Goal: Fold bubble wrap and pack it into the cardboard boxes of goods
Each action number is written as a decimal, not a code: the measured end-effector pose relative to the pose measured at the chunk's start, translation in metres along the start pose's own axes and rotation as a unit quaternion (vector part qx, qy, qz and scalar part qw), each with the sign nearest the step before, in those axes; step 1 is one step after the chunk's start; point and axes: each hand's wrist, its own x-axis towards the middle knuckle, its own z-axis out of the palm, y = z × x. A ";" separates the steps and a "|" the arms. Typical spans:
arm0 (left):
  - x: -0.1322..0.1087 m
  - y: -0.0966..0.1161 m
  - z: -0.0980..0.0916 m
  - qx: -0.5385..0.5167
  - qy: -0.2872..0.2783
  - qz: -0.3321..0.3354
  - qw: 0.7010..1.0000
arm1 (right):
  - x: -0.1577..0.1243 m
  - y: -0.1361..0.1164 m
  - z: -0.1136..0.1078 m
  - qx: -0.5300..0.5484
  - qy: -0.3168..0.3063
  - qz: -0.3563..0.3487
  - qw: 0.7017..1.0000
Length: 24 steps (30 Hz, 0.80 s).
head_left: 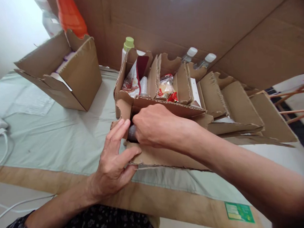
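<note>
A cardboard box (165,156) lies in front of a row of cardboard bins. My left hand (115,156) grips the left end of this box, fingers on its end flap and thumb over the near wall. Inside the opening is my right hand (151,125), its fingers curled and their tips hidden. Beside its knuckles, a bubble-wrapped item (132,132) shows partly in the box; whether the right hand holds it cannot be seen. Just behind, one bin holds a red and white packet (133,80), another a clear and red snack bag (167,88).
A separate cardboard bin (81,75) stands at the left, near an orange bottle (72,18). A green-capped bottle (129,43) and two white-capped bottles stand behind the row. A white cable (3,152) runs along the left; a green card (239,212) lies at the front edge.
</note>
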 end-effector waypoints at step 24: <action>-0.041 -0.030 0.004 -0.096 0.045 -0.192 0.976 | -0.171 0.053 0.119 0.333 0.536 0.281 0.723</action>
